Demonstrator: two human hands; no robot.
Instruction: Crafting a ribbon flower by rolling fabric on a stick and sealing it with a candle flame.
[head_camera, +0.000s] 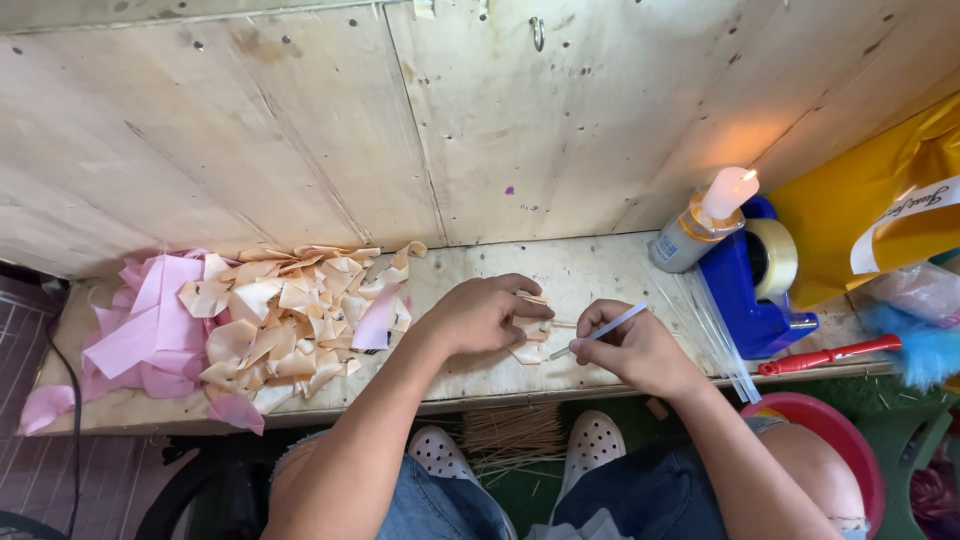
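Knees are showing below; left hand is pinching a peach petal, right hand is gripping a white stick touching it. Can is holding a lit candle.

Bare shelf lies at twelve o'clock of the hands, up to the plywood wall. At nine o'clock a heap of ribbon pieces blocks it; at three o'clock stand a lit candle and a tape dispenser.
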